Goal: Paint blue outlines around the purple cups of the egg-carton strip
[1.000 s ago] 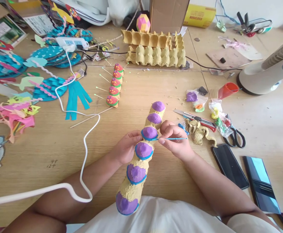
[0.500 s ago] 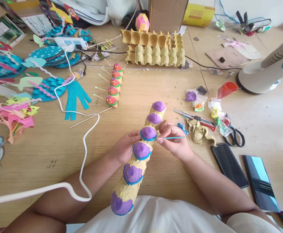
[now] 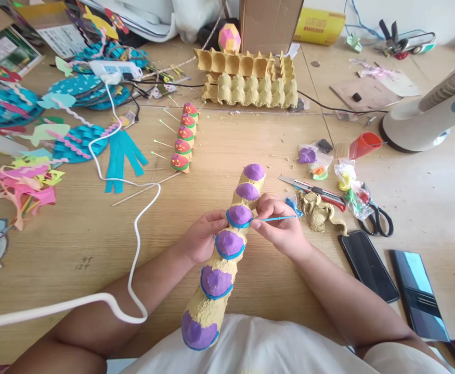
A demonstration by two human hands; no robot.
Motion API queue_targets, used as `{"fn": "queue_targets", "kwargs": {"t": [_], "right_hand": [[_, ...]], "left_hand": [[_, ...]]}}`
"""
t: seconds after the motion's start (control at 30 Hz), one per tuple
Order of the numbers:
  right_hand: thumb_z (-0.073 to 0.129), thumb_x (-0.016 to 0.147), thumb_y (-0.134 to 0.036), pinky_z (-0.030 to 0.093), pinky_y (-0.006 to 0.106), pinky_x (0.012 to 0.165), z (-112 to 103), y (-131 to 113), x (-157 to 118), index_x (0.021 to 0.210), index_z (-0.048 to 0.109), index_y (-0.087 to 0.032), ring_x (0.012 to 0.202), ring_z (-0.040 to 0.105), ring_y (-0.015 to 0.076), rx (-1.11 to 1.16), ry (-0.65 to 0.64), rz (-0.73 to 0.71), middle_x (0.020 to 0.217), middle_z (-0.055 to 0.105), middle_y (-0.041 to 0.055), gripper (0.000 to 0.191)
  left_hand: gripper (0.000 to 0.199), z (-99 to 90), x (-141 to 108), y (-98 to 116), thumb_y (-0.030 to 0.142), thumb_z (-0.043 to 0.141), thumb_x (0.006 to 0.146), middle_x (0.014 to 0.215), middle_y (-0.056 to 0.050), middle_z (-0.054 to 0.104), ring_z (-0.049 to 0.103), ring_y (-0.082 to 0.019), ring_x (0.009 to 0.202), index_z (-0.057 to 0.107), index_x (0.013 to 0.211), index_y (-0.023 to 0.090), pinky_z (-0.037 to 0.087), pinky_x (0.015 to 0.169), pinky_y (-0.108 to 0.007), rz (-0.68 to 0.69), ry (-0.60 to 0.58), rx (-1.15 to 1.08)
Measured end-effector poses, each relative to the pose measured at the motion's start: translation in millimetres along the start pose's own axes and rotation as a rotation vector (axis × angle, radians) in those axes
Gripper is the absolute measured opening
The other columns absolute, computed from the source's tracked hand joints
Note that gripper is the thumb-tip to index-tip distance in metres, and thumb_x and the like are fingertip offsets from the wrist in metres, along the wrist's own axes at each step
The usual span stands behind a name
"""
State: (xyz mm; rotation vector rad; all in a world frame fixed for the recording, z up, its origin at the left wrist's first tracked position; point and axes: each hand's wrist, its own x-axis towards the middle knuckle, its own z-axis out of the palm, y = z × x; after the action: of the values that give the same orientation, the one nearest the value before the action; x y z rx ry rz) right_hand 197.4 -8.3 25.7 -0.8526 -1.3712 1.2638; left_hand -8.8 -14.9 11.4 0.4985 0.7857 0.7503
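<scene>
Showing white cable (image 3: 137, 231) winding across table (image 3: 67, 234), power strip (image 3: 115, 70) near teal woven crafts (image 3: 79, 141), black phone (image 3: 369, 266) lying beside glossy phone (image 3: 420, 296), yellow roll (image 3: 320, 26) beside cardboard box (image 3: 271, 26).

A light wood-grain tabletop (image 3: 106, 234) spreads widely in front of the cardboard box (image 3: 271, 25), which stands upright at the far side. Thin dark seams divide the wooden surface: one slants nearer and rightward from beside the box, another runs crosswise in front of it. Behind the box and to its right rises a plain, whitish wall (image 3: 451, 16), its lower edge meeting the far side of the table. Soft, pale light brightens the wood in front of the box and to its right, leaving a gentle sheen, while the wood well to its left looks browner.
</scene>
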Motion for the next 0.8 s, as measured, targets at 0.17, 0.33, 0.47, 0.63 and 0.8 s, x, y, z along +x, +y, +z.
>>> {"fn": "queue_targets", "kwargs": {"t": [0.17,0.33,0.47,0.63,0.8], "right_hand": [[0.086,0.084,-0.044,0.042,0.033,0.071,-2.3,5.8,-1.0,0.071,0.059,-0.023,0.074,0.048,0.0164,0.046,-0.014,0.031,0.077,0.050,-0.0014,0.037],[0.086,0.083,-0.041,0.039,0.031,0.069,-3.1,14.5,3.4,0.074,0.055,-0.024,0.071,0.046,0.0153,0.322,0.031,0.051,0.073,0.047,-0.0036,0.036],[0.085,0.081,-0.045,0.036,0.029,0.062,-2.3,17.4,7.0,0.077,0.051,-0.025,0.061,0.043,0.0138,0.468,-0.001,0.173,0.066,0.044,-0.0061,0.040],[0.079,0.087,-0.052,0.040,0.030,0.061,-4.4,21.7,4.9,0.091,0.059,-0.026,0.056,0.048,0.0145,0.426,0.007,0.286,0.059,0.051,-0.0068,0.033],[0.074,0.092,-0.057,0.046,0.031,0.065,-6.6,29.0,-0.9,0.082,0.068,-0.022,0.066,0.059,0.0165,0.256,-0.008,0.234,0.066,0.066,0.0002,0.037]], "left_hand": [[0.032,0.0,0.1,-0.2,0.051,0.094,0.065,0.070,-0.004,0.071,0.066,-0.023,0.060,0.079,0.079,0.026,0.050,0.060,-0.037,-0.011,-0.015,-0.007],[0.036,5.6,-0.6,3.9,0.055,0.092,0.065,0.069,-0.005,0.070,0.062,-0.019,0.056,0.077,0.080,0.026,0.046,0.054,-0.031,-0.026,-0.058,-0.030],[0.038,9.3,-0.7,7.8,0.056,0.092,0.065,0.068,-0.005,0.069,0.062,-0.018,0.055,0.076,0.081,0.026,0.045,0.051,-0.029,-0.042,-0.065,-0.058],[0.038,7.9,0.7,7.2,0.058,0.091,0.066,0.067,-0.005,0.068,0.063,-0.019,0.055,0.077,0.083,0.026,0.048,0.054,-0.032,-0.064,-0.069,-0.060],[0.037,6.2,0.0,4.9,0.058,0.092,0.066,0.067,-0.004,0.069,0.066,-0.023,0.061,0.078,0.086,0.029,0.052,0.061,-0.037,-0.046,-0.025,-0.043]]}}
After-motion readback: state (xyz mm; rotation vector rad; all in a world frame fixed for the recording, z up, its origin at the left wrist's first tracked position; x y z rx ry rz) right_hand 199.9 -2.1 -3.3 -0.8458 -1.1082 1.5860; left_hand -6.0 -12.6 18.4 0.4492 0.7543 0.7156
